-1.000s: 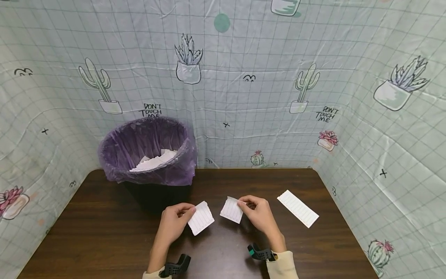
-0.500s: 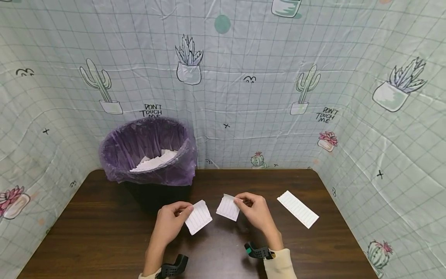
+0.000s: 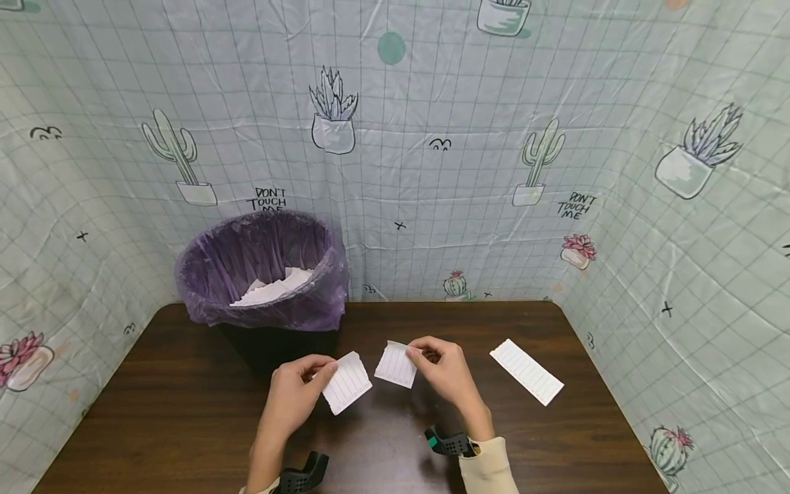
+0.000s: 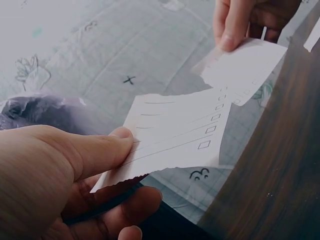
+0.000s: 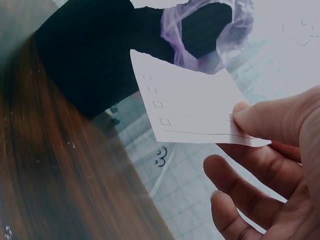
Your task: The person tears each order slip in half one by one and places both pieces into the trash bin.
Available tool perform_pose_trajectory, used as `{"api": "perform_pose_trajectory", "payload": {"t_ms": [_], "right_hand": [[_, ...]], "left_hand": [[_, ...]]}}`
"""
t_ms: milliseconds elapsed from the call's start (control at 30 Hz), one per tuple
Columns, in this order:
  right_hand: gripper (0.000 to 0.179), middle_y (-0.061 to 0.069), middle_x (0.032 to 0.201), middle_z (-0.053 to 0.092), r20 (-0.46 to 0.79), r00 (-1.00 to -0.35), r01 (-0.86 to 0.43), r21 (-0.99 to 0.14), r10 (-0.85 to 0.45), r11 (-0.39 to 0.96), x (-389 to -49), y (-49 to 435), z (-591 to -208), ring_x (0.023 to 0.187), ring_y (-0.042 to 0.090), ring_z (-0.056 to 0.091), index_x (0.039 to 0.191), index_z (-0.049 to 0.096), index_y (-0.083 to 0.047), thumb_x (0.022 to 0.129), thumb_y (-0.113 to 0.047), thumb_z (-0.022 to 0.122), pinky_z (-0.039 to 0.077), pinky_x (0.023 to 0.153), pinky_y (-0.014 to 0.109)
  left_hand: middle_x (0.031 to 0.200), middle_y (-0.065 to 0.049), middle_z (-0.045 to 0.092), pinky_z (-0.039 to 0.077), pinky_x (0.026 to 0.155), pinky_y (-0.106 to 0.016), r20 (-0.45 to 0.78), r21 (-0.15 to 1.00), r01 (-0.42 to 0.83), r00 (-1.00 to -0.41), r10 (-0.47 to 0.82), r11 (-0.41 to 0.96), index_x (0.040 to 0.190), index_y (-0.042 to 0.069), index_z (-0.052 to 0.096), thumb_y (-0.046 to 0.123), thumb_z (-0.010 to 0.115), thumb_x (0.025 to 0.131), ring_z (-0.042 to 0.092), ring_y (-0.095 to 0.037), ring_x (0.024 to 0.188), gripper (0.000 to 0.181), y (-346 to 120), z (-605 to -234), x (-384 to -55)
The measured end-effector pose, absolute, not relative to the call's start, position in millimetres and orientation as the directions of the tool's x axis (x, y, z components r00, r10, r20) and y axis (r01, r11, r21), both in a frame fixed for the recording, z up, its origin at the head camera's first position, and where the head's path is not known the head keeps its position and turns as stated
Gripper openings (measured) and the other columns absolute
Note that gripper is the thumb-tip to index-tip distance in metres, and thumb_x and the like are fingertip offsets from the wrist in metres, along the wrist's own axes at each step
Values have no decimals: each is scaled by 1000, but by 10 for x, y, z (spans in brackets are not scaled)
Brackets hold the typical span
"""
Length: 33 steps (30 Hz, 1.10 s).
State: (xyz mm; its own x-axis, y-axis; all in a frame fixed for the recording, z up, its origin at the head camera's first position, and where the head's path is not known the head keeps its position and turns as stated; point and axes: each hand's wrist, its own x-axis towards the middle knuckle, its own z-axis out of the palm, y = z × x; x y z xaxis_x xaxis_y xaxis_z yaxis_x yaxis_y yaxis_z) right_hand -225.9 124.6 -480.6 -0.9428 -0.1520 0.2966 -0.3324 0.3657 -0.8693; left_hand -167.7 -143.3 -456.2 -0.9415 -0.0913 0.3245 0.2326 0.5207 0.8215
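A torn sheet (image 3: 349,385) is pinched by the left hand (image 3: 293,394), a second scrap (image 3: 393,365) by the right hand (image 3: 441,370), both held above the table (image 3: 179,425) near the bin (image 3: 271,348). Either might be dropped if its thin edge were gripped too loosely. The pile's (image 3: 274,291) depth is hidden by the bag (image 3: 330,296).

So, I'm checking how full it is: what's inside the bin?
Inside the bin, white paper scraps lie within a purple bag; whatever is beneath them is covered.

White paper pieces (image 3: 348,384) carry dark lines; the liner (image 3: 296,315) is purple, bin (image 3: 265,346) black, table (image 3: 179,405) brown.
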Motion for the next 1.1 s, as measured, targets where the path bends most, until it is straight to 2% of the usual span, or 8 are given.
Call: {"api": "perform_pose_trajectory", "payload": {"t_ms": [233, 733, 1000, 1100], "right_hand": [[6, 7, 88, 75, 306, -941, -338, -874, -146, 350, -2255, 1178, -4736, 72, 9, 63, 97, 78, -8, 93, -11, 77, 51, 66, 23], [6, 4, 86, 74, 384, -900, -434, -836, -208, 336, -2318, 1101, -4627, 73, 6, 64, 97, 78, -10, 95, -15, 75, 54, 68, 26], [8, 3, 87, 74, 384, -894, -444, -831, -230, 337, -2339, 1048, -4536, 72, 15, 64, 99, 78, -11, 96, -16, 73, 54, 67, 28], [7, 2, 86, 74, 398, -887, -457, -827, -234, 328, -2345, 1026, -4503, 71, 14, 63, 99, 78, -11, 96, -16, 73, 53, 66, 29]], "left_hand": [[78, 0, 75, 50, 62, -22, 340, 812, 237, -935, -101, 533, 91, 8, 80, 8, 76, 91, 59, -1, 66, 3, -1448, -4493, -1654], [77, -2, 73, 46, 58, -22, 350, 800, 233, -930, -114, 552, 92, 7, 80, 6, 77, 91, 56, -3, 64, 3, -1488, -4348, -1631], [77, -1, 73, 46, 59, -22, 380, 782, 254, -918, -111, 570, 92, 7, 80, 8, 77, 91, 56, -3, 64, 3, -1521, -4286, -1632], [76, 0, 73, 46, 59, -22, 392, 774, 264, -914, -107, 576, 92, 8, 80, 8, 77, 91, 56, -3, 64, 3, -1536, -4269, -1637]]}}
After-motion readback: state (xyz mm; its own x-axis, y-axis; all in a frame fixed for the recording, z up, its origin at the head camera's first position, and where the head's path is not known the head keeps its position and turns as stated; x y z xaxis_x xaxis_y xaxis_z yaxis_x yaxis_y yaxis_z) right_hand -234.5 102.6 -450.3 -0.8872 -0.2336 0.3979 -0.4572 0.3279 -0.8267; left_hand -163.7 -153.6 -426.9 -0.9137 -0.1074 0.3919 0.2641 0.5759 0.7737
